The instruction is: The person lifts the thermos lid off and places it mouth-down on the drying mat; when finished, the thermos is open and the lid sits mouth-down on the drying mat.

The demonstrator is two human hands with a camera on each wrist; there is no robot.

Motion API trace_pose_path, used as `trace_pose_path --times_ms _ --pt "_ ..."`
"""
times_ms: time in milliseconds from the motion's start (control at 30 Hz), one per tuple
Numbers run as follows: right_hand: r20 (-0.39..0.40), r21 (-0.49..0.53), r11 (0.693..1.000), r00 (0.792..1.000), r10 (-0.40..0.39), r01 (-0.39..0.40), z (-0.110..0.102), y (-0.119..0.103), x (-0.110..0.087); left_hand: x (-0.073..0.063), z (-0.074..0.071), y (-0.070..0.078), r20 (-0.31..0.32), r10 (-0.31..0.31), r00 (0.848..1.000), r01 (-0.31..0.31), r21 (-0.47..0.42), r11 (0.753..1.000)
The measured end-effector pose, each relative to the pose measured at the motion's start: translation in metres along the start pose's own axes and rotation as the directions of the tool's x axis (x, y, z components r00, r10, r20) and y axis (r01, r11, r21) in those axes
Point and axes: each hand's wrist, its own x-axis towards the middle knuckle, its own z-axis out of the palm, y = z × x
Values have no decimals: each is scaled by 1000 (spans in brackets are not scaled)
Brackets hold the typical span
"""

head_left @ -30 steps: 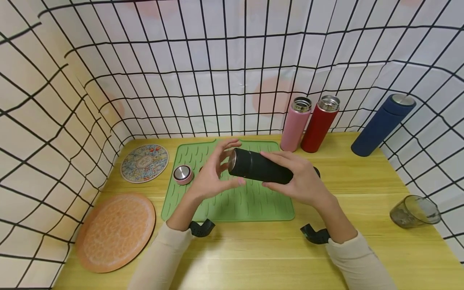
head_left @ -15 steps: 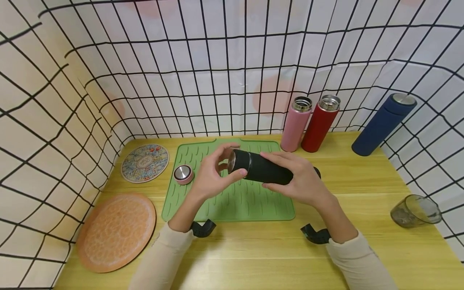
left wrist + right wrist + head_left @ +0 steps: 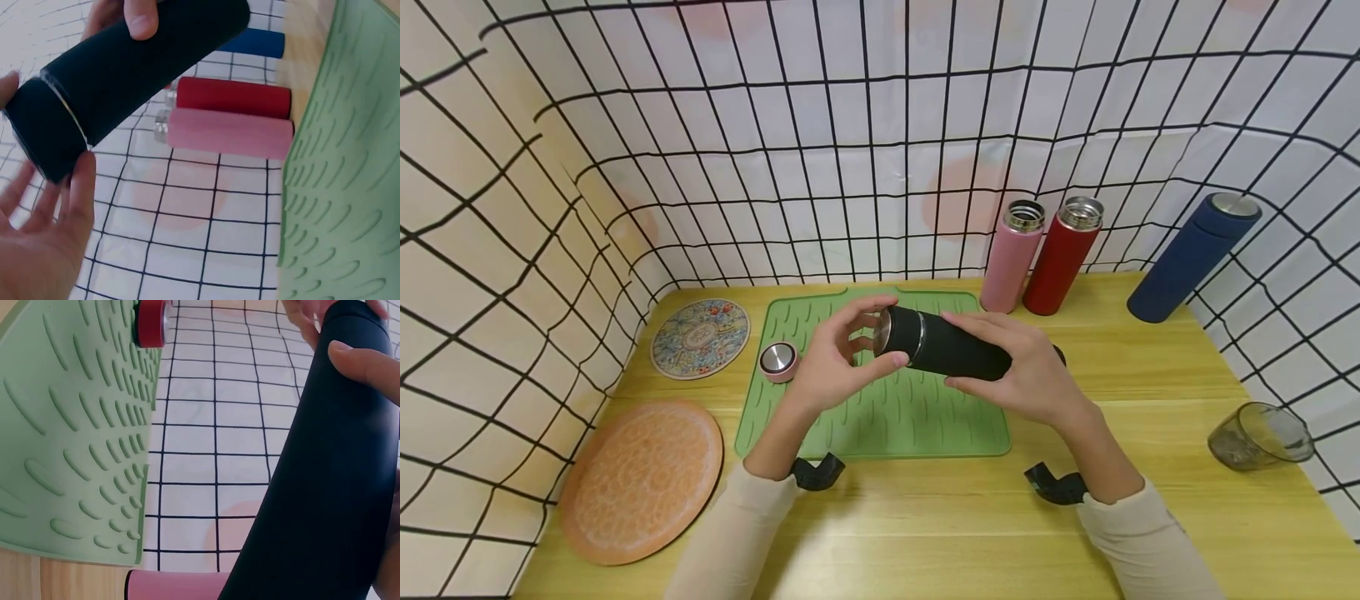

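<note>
A black thermos bottle is held tilted on its side above the green mat, its lid end pointing left. My right hand grips its body, thumb on the near side and fingers over the top. With thumb and fingertips, my left hand holds the black lid, which has a silvery end. Between lid and body a thin silver ring shows, also seen beside the lid in the left wrist view. The bottle's far end is partly hidden behind my right hand.
A pink lid and a red lid lie on the mat. Behind stand lidless pink and red bottles, and a blue bottle. A glass is right; a round tray and patterned mat are left.
My left thumb has come up onto the lid, and the fingers have closed round it. The silver ring between lid and body shows more clearly. The right hand has barely moved.
</note>
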Motion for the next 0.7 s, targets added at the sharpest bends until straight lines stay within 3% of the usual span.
trace_pose_path --times_ms 67,133,267,333,500,700 --pt "2 -2 1000 1000 5 -5 0 -1 0 0 1 -1 -21 -16 1000 17 42 999" --pt "6 10 1000 1000 9 -9 0 -1 0 1 0 -1 14 15 1000 -16 42 999" --pt "4 43 999 1000 4 -4 -1 -1 0 2 -4 0 144 117 983 -107 -73 992" --pt "-1 52 999 1000 -5 5 -1 -1 0 2 -5 -1 174 143 974 -123 -120 985" --pt "-4 40 999 1000 -10 10 -1 -1 -1 1 -6 -2 138 98 986 -76 -160 984" --pt "-6 -19 1000 1000 -4 4 0 1 -1 1 -3 -1 60 26 998 -17 -147 989"
